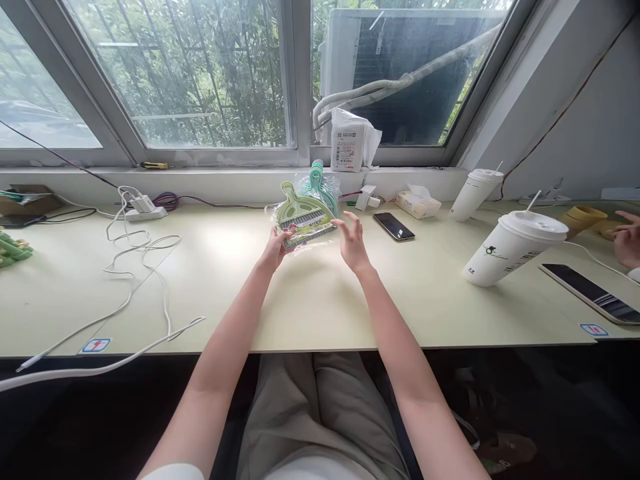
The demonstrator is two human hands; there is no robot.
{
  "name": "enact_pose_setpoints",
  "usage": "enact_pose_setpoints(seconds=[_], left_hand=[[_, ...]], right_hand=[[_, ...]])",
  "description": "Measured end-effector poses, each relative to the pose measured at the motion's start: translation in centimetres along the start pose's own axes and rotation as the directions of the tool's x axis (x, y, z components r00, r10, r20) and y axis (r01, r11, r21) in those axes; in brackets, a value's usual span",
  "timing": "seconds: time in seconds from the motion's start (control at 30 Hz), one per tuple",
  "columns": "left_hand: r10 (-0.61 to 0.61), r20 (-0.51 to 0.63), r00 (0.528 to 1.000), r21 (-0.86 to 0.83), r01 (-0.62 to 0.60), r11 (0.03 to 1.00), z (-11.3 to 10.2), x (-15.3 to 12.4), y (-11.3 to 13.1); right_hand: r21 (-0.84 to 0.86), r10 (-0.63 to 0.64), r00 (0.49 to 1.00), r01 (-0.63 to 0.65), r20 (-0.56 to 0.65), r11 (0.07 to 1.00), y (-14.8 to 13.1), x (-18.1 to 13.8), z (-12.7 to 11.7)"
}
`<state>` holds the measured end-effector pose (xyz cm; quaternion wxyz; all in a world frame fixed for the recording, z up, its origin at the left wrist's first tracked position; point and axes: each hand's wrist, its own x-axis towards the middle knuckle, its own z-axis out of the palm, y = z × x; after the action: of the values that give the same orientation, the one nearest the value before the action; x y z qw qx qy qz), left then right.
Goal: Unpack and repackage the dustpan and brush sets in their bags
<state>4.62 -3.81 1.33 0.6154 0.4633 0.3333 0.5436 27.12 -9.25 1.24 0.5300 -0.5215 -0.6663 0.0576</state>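
A light-green mini dustpan set (pixel 304 212) in clear plastic wrap, with a printed label across its front, is tilted up above the table. My left hand (pixel 275 249) grips its lower left corner, the thumb over the front. By its right edge, my right hand (pixel 354 244) has its fingers apart; a fingertip is at the wrapper, and I cannot tell whether it touches. Just behind stands a stack of teal dustpans (pixel 327 192), also in clear plastic, partly hidden by the green set.
Right of my hands lie a phone (pixel 395 227) and a tissue pack (pixel 419 201). Two lidded cups (pixel 515 250) and a larger phone (pixel 593 293) sit farther right, near another person's hand (pixel 629 240). White cables (pixel 145 247) sprawl across the left; a window sill (pixel 225 177) runs behind.
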Motion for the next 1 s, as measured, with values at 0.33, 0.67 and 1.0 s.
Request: enact_pose_setpoints(seconds=[0.33, 0.67, 1.0], left_hand=[[-0.170, 0.048, 0.984, 0.025, 0.169, 0.985, -1.6, -0.1, 0.1], [-0.264, 0.139, 0.955, 0.181, 0.237, 0.954, -1.9, 0.2, -0.7], [-0.200, 0.322, 0.925, 0.299, 0.101, 0.949, -0.5, -1.1, -0.4]], right_hand=[[-0.173, -0.146, 0.974, 0.176, 0.173, 0.969, 1.8, -0.7, 1.7], [-0.339, -0.062, 0.998, 0.054, -0.015, 0.939, 1.8, -0.7, 2.0], [-0.129, 0.117, 0.979, -0.139, -0.164, 0.982, 3.8, -0.4, 2.8]])
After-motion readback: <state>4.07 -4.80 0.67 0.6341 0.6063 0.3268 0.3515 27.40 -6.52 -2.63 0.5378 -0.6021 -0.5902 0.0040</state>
